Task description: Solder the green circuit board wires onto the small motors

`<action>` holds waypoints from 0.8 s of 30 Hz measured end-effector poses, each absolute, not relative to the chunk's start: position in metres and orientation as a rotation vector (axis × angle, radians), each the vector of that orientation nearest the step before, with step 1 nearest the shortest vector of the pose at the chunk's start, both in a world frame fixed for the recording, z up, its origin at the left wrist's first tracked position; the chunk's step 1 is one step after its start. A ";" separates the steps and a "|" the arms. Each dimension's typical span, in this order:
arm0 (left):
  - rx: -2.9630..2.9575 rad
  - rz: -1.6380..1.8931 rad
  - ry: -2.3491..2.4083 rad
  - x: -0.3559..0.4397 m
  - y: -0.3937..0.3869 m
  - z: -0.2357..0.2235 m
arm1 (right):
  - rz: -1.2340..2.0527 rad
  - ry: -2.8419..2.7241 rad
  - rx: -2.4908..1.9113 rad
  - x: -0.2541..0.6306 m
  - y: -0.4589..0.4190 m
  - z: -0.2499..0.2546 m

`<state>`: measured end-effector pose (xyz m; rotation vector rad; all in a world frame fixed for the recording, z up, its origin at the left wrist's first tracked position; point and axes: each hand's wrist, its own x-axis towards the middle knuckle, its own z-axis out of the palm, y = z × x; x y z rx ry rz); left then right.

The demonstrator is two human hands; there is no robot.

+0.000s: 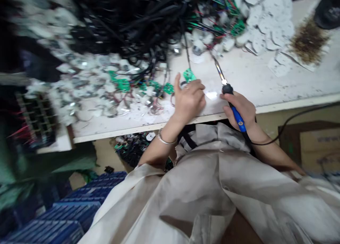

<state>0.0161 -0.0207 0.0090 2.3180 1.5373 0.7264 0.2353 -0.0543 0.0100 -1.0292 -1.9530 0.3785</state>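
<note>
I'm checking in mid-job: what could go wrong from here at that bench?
The soldering iron in the right hand points toward white plastic parts; if hot, its tip could melt them. The left hand lies close beside the iron, so a slip might burn it. Black cables trail down near the green board and could snag.

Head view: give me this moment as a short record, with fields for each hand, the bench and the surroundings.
Left hand: curled beside a small green circuit board, contact unclear
Right hand: grips a blue-and-black soldering iron
Bench: white-topped workbench
Beyond hands: tangled black cables; heap of white pieces with green boards
Below bench: stacked blue plastic crates
Clothing: beige smock
</note>
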 end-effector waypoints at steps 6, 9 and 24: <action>2.558 0.453 1.506 0.020 -0.021 0.010 | 0.126 -2.236 -0.885 0.233 -0.042 0.005; 2.624 0.477 1.447 0.013 -0.025 0.017 | 0.136 -2.267 -0.912 0.235 -0.044 0.000; 1.764 0.707 2.597 -0.248 0.040 0.032 | 0.152 -2.063 -0.878 0.236 -0.054 0.000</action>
